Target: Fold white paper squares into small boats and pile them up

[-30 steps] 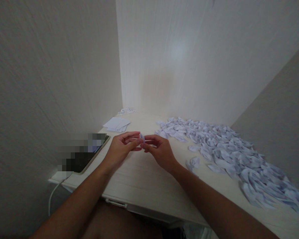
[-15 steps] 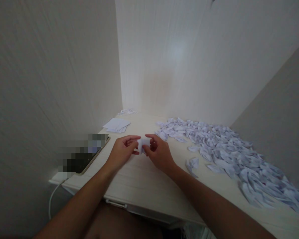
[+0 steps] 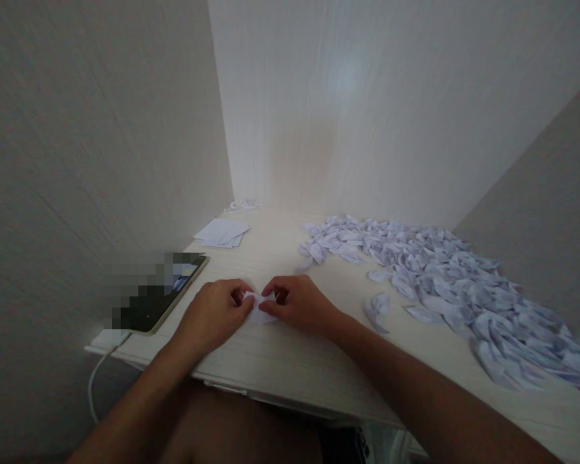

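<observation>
A small white piece of paper [image 3: 258,308] lies on the pale wooden desk [image 3: 290,367], pressed down between both hands. My left hand [image 3: 213,316] has its fingers curled and pinches the paper's left side. My right hand [image 3: 297,303] pinches the right side with thumb and fingers closed. Both hands rest low on the desk near its front edge.
A large heap of folded white paper pieces [image 3: 439,283] spreads over the right half of the desk. One folded piece [image 3: 377,309] lies apart near my right forearm. A stack of blank slips [image 3: 221,232] sits at the back left. A phone [image 3: 162,296] with a cable [image 3: 94,380] lies left.
Both hands came down from above the desk and toward me, and now press the paper flat on the surface. The paper looks wider than one second ago.
</observation>
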{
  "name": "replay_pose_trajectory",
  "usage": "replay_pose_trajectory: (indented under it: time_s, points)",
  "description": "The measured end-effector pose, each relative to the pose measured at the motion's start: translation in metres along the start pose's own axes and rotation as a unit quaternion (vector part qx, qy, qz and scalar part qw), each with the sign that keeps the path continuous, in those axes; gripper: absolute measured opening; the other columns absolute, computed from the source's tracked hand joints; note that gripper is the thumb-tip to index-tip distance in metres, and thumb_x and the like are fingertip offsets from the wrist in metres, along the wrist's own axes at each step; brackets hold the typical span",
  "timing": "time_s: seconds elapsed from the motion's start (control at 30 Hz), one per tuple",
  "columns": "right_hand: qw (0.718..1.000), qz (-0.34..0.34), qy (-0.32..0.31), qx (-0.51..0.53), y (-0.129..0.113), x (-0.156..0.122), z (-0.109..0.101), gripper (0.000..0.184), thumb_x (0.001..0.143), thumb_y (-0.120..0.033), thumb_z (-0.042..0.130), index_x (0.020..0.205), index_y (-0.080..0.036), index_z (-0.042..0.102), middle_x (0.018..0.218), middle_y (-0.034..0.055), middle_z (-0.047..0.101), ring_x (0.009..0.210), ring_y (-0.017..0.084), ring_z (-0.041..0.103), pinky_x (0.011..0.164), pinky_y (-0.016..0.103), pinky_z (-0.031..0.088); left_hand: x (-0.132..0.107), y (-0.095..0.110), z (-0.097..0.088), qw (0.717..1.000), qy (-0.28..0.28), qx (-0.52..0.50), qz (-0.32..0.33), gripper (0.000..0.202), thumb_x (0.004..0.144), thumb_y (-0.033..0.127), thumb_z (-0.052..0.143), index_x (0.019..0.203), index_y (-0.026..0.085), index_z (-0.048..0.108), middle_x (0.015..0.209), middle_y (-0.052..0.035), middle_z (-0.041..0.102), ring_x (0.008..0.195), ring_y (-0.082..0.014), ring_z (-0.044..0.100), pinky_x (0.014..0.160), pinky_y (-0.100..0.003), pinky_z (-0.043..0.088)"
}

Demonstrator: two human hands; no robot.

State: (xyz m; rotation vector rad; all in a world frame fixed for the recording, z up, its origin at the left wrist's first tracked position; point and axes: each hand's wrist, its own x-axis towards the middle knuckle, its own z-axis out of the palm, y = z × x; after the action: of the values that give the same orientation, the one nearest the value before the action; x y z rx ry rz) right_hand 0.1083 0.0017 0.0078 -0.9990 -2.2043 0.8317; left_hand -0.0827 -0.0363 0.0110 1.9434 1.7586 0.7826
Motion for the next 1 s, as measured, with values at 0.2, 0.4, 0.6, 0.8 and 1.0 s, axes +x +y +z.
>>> replay_pose_trajectory:
  time_s: [0.2,0.4,0.6,0.8,1.0]
  points:
    - [0.987,-0.084,-0.05,-0.128,0.003,-0.001,-0.003,0.028,0.079,-0.037,0.078,0.1,-0.018,0.077,0.1,0.0096,0.065,0.091,0.02,0.06,0.084,0.034,0.048,-0.002,-0.005,-0.001,0.998,0.003,0.06,0.011,0.018,0.081,0.037,0.061,0.083,0.025,0.075,0.069,-0.0019,0.07,0.065,-0.0213,0.063,0.061,-0.03,0.041]
    - [0.988,-0.083,-0.061,-0.119,0.004,0.001,-0.004,0.028,0.078,-0.04,0.079,0.095,-0.017,0.078,0.094,0.0084,0.063,0.082,0.019,0.058,0.076,0.031,0.048,-0.004,-0.008,0.002,0.997,0.051,0.043,0.026,0.015,0.08,0.038,0.066,0.081,0.024,0.073,0.066,-0.0004,0.068,0.057,-0.0188,0.061,0.06,-0.031,0.044]
    - [0.988,-0.078,-0.077,-0.107,0.005,0.001,-0.004,0.031,0.076,-0.043,0.08,0.095,-0.018,0.079,0.091,0.0067,0.061,0.079,0.018,0.057,0.074,0.03,0.048,-0.011,-0.014,0.001,0.986,0.047,0.031,0.156,0.016,0.087,0.029,0.06,0.084,0.027,0.076,0.088,-0.0029,0.071,0.068,-0.0175,0.065,0.06,-0.028,0.049]
    - [0.99,-0.068,-0.078,-0.1,0.006,0.003,-0.003,0.034,0.074,-0.042,0.082,0.098,-0.018,0.078,0.094,0.0064,0.062,0.083,0.017,0.058,0.077,0.029,0.047,-0.018,-0.025,-0.003,0.972,0.0,0.025,0.233,0.027,0.093,0.02,0.053,0.108,0.028,0.073,0.11,-0.0048,0.07,0.095,-0.0199,0.067,0.081,-0.031,0.055]
    - [0.987,-0.078,-0.089,-0.113,0.004,0.002,-0.005,0.031,0.078,-0.04,0.079,0.101,-0.019,0.077,0.095,0.0063,0.06,0.081,0.016,0.057,0.075,0.027,0.045,-0.018,-0.027,-0.001,0.963,0.001,0.051,0.265,0.024,0.092,0.013,0.054,0.106,0.021,0.072,0.108,-0.0053,0.068,0.096,-0.0168,0.066,0.082,-0.028,0.055]
